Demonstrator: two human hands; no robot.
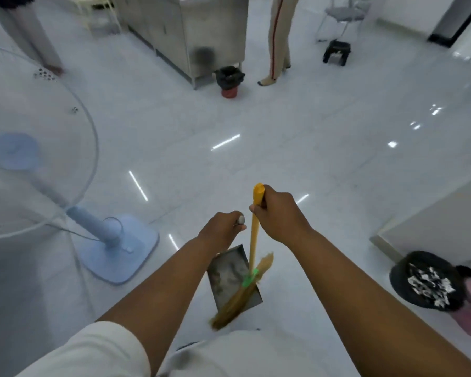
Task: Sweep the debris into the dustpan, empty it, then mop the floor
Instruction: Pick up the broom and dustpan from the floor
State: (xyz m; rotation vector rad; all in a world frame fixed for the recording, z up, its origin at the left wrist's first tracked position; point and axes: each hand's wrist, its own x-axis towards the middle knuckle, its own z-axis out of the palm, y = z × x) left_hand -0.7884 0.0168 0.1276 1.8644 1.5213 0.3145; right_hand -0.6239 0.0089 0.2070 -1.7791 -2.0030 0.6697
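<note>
Dustpan (pixel 230 276) grey metal, smudged, broom (pixel 252 257) yellow-handled

We're looking over a glossy white floor (pixel 283 137), with ceiling lights streaking across it in bright bars. On our left stands a pale blue pedestal fan (pixel 112 235) on its square base. Up ahead is a stainless steel cabinet (pixel 191 28), with a red bin (pixel 229 92) with a black liner at its corner. Farther right there's a grey chair (pixel 343 14), and a black step stool (pixel 337 52) just in front of it.

Bright, even light — streaks of glare on the floor (pixel 283 137), edges bowed, soft blur.
</note>
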